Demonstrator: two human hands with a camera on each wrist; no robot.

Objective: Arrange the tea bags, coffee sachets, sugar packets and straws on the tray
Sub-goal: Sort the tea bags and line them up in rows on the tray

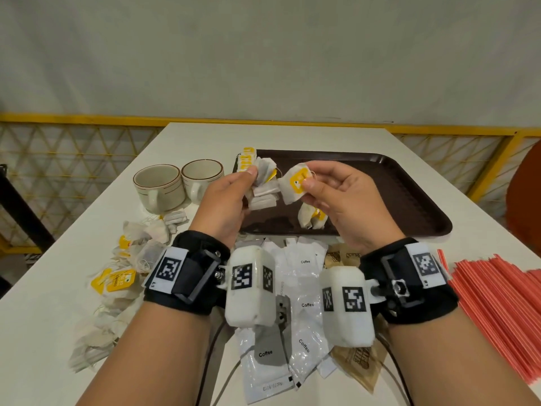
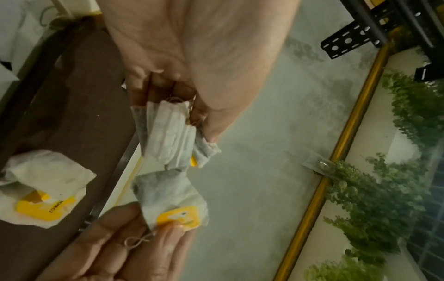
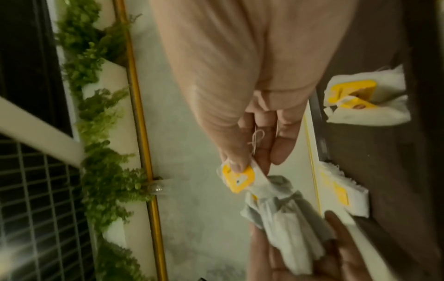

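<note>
Nearest to us, coffee sachets [image 1: 295, 312] are lying in a loose spread on the white table [image 1: 292, 136], between our two forearms. We are going by size from here. That table is carrying everything, and the dark brown tray [image 1: 409, 194] is sitting on it beyond our hands. Red straws [image 1: 497, 312] are lying in a broad heap along the right edge of the table, well apart from the tray. A scattered pile of tea bags [image 1: 126, 259] is lying on the left, near two empty cups [image 1: 175, 186] that are standing side by side just left of the tray. Brown sugar packets [image 1: 360, 364] are peeking out just right of the coffee sachets.

Our left hand [image 1: 225, 200] is closing its grip round a bunch of tea bags [image 2: 168, 136], fingers and thumb curled about their upper ends, above the tray's left side. Our right hand [image 1: 345, 200] is pinching a single tea bag [image 1: 295, 183] by its yellow tag, thumb pressing onto the tag [image 3: 238, 178], just beside the bunch. A few tea bags on the tray [image 1: 310, 215] are lying below our right hand, and a small stack [image 1: 247, 159] is standing at the tray's far left corner.
</note>
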